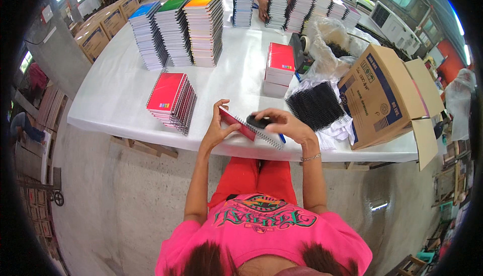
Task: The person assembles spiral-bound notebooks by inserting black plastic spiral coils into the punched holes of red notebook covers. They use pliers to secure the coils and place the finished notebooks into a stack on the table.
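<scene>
My left hand point(217, 129) grips a red notebook point(246, 132) by its left end, thumb in front and fingers behind, tilted up near the table's front edge. Along the notebook's upper edge runs a metal-grey spiral coil point(271, 142), its loose end sticking out to the right. My right hand point(288, 124) is curled over a rounded black object point(259, 121) that touches or nearly touches the coil; its exact kind is hidden by the fingers. A small blue tip shows below that hand. To the left stands a stack of coil-bound red notebooks point(168, 93).
Red books without visible coils point(279, 57) are stacked ahead. Black coils point(316, 106) lie on white sheeting beside an open cardboard box point(378, 97). Tall notebook stacks point(204, 29) stand farther back. Across the table, a person in red has a hand point(263, 10) between stacks.
</scene>
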Tool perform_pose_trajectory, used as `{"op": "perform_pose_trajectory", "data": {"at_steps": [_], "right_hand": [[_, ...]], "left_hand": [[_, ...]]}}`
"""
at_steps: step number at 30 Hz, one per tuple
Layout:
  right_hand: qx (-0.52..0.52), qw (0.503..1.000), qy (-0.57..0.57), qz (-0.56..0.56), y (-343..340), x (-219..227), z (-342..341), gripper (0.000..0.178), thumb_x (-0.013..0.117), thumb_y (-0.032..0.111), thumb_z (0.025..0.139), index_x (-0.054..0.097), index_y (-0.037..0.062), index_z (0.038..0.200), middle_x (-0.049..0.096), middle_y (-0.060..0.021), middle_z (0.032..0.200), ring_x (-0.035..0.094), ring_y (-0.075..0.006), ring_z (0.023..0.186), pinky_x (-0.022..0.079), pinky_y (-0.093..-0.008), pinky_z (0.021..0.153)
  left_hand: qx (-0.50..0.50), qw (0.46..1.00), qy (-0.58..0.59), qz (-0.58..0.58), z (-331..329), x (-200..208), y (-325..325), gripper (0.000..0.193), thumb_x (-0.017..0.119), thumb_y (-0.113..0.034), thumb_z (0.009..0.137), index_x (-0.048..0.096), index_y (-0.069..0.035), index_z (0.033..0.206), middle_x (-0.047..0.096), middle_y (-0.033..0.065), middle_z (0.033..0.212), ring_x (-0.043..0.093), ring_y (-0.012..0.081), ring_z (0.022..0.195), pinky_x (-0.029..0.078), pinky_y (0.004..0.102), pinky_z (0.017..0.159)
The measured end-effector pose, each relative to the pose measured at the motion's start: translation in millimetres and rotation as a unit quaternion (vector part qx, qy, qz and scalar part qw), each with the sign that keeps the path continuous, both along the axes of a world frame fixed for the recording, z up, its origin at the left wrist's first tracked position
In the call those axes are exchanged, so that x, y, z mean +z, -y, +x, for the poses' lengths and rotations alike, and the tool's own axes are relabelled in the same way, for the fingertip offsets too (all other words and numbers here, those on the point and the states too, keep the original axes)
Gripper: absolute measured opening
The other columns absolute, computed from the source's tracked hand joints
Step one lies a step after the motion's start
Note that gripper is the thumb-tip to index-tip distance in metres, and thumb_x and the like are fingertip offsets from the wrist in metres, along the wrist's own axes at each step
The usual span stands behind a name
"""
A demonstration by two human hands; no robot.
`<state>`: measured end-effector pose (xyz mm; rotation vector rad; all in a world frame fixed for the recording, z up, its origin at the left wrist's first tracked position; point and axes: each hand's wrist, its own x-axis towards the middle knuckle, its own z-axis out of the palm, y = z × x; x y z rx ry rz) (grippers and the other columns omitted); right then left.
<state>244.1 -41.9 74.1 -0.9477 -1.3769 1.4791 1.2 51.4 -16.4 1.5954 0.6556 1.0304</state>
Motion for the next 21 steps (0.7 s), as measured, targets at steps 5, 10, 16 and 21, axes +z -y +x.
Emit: {"op": "perform_pose_trajectory", "data": {"at_steps": [5, 10, 16, 21], "right_hand": [[-0.133, 0.98, 0.145, -0.002, -18.0, -20.0, -2.6, 0.04, 0.081, 0.027, 0.08, 0.069, 0.0033, 0.11, 0.064, -0.0071, 0.113, 0.058, -0.0146, 0.099, 0.046, -0.0283, 0.087], [-0.106, 0.913, 0.372, 0.131, -26.6, -26.0, -6.9, 0.031, 0.077, 0.027, 0.082, 0.072, 0.0047, 0.104, 0.067, -0.003, 0.103, 0.058, -0.0116, 0.095, 0.046, -0.0257, 0.087], [-0.056, 0.963, 0.263, 0.01, -15.8, -19.1, -8.5, 0.04, 0.076, 0.032, 0.083, 0.071, 0.0022, 0.109, 0.069, -0.0062, 0.108, 0.058, -0.0143, 0.105, 0.044, -0.0322, 0.094], [-0.063, 0.991, 0.109, -0.048, -12.2, -5.2, -15.3, 0.034, 0.076, 0.022, 0.084, 0.07, 0.002, 0.112, 0.065, -0.0029, 0.11, 0.056, -0.0105, 0.099, 0.044, -0.0264, 0.091]], "left_hand": [[-0.007, 1.0, -0.006, 0.01, 0.9, 2.0, -3.1, 0.09, 0.087, -0.02, 0.071, 0.031, -0.012, 0.142, 0.038, 0.0081, 0.115, 0.047, 0.0189, 0.107, 0.04, 0.032, 0.098], [-0.021, 1.0, 0.013, -0.013, 0.9, 2.0, -5.2, 0.086, 0.084, -0.017, 0.074, 0.032, -0.012, 0.141, 0.04, 0.0084, 0.115, 0.047, 0.0193, 0.108, 0.039, 0.032, 0.099], [-0.037, 0.999, 0.016, -0.018, -0.4, -1.3, -1.9, 0.073, 0.079, -0.019, 0.081, 0.035, -0.013, 0.14, 0.043, 0.0061, 0.115, 0.047, 0.0166, 0.106, 0.039, 0.0311, 0.097], [-0.043, 0.998, 0.039, -0.039, -3.9, 1.0, -5.4, 0.059, 0.071, -0.019, 0.087, 0.04, -0.01, 0.137, 0.046, 0.0024, 0.11, 0.046, 0.0131, 0.102, 0.039, 0.0285, 0.095]]}}
